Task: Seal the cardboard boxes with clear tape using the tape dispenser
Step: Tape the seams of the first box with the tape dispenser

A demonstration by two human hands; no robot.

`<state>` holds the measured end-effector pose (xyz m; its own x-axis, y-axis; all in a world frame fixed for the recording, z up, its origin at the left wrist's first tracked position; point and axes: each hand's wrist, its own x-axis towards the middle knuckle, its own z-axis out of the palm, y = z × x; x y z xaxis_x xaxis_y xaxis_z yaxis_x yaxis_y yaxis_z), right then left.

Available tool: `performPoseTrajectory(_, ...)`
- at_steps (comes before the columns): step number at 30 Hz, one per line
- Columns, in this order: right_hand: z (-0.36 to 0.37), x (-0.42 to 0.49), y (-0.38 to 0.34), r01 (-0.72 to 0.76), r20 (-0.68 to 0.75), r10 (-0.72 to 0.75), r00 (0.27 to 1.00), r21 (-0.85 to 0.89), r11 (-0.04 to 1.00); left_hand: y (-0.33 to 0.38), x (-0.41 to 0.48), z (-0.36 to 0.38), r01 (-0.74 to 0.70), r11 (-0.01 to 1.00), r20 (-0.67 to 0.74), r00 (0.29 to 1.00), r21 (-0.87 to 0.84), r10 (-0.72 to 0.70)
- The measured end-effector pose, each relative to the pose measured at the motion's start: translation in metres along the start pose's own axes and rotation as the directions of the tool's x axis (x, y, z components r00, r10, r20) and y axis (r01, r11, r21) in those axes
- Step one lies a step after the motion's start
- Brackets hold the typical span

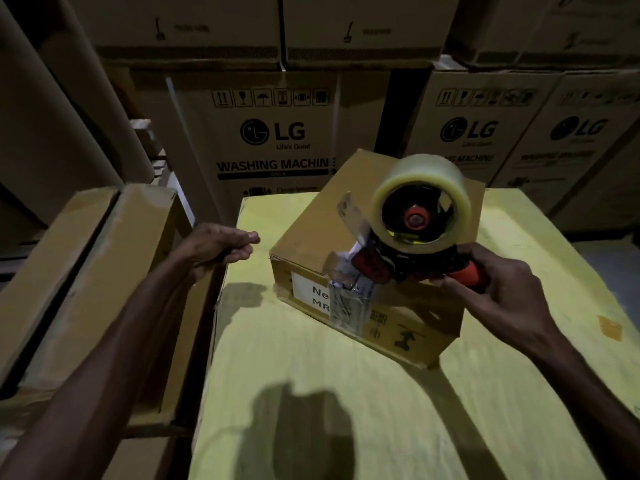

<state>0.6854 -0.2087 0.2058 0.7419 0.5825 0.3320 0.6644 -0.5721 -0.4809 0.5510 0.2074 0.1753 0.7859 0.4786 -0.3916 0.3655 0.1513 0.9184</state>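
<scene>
Dispenser handle [468,276] sits gripped within right fingers [493,263], above box [311,230].

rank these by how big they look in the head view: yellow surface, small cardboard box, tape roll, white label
1. yellow surface
2. small cardboard box
3. tape roll, which sits nearer the camera on the tape dispenser, so it may look enlarged
4. white label, partly hidden under tape; smallest as seen

Dim storeroom, stacked washing-machine cartons [277,143]

Bare forearms [114,341], left hand [221,249], right hand [498,289]
</scene>
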Motion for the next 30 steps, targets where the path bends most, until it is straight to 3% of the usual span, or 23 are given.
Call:
performPoseTrajectory(4,0.011,-0.001,-0.002,-0.042,0.035,0.043,0.998,-0.035,0.999,-0.007,0.025,0.004,0.035,0.998,-0.006,0.999,0.045,-0.035)
performPoseTrajectory(10,0.032,-0.010,-0.006,-0.058,0.012,0.059,0.998,-0.076,0.995,-0.031,0.051,0.002,-0.026,0.994,-0.055,0.998,0.110,0.032)
performPoseTrajectory(30,0.042,-0.016,-0.006,-0.128,0.003,0.128,0.992,-0.002,0.992,-0.054,0.064,0.005,-0.176,0.983,-0.071,0.981,0.042,0.179)
